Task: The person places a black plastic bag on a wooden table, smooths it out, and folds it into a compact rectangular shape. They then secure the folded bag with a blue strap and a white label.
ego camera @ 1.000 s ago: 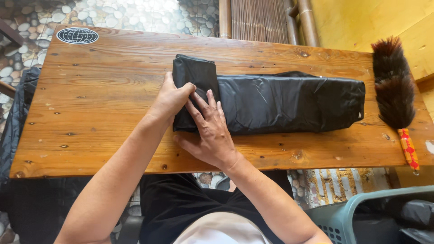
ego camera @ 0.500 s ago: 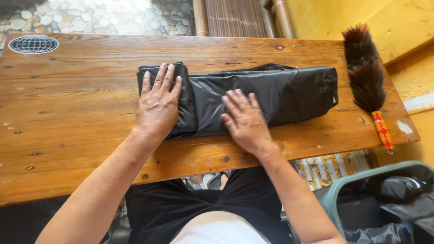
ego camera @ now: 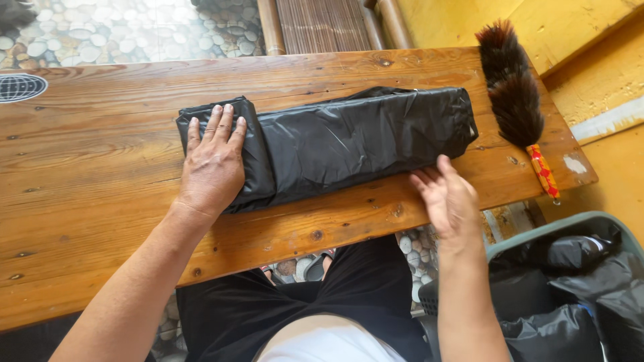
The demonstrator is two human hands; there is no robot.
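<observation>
A long black plastic bag (ego camera: 349, 144), folded flat into a band, lies across the middle of the wooden table (ego camera: 100, 201), its length running along the tabletop. At the bag's left end the plastic is doubled over into a thicker flap, and the left hand (ego camera: 213, 164) lies flat on that flap, palm down, fingers straight and slightly spread, pressing rather than gripping anything. The right hand (ego camera: 448, 198) is at the bag's near edge, toward its right end, open and empty with the fingers loosely extended; the fingertips (ego camera: 429, 175) are right at the edge of the plastic, though I cannot tell whether they touch it. Just beyond the bag's right end a feather duster (ego camera: 513, 100) lies on the table, its dark brown plumes close to the bag's corner and its red and yellow handle pointing toward the table's near edge. Far off to the bag's left, at the table's corner, a round globe mark (ego camera: 20, 87) shows on the wood. Below the bag's right end, off the table, a grey-green plastic basket (ego camera: 537, 231) holds more crumpled black bags (ego camera: 577, 281). The person sits at the table's near side, black trousers under the edge.
</observation>
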